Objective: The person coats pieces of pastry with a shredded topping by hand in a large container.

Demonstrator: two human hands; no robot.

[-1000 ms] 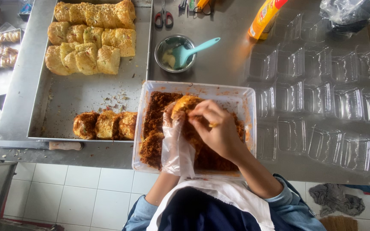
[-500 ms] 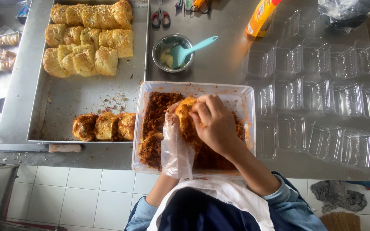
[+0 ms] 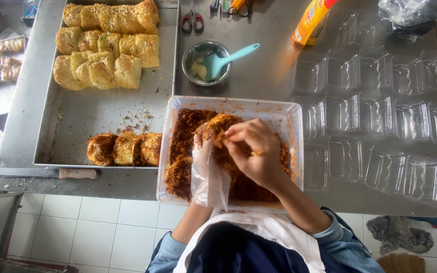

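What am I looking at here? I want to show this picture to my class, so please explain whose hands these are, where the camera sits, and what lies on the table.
The camera sits on a person's head and looks straight down at a steel table. The left hand, inside a loose clear plastic bag, holds a bread roll over a white tub of brown shredded topping. The bare right hand presses topping onto the roll. To the left, a metal tray holds plain rolls and three coated rolls. Above sits a small bowl with a teal spatula. Empty clear plastic boxes lie to the right.
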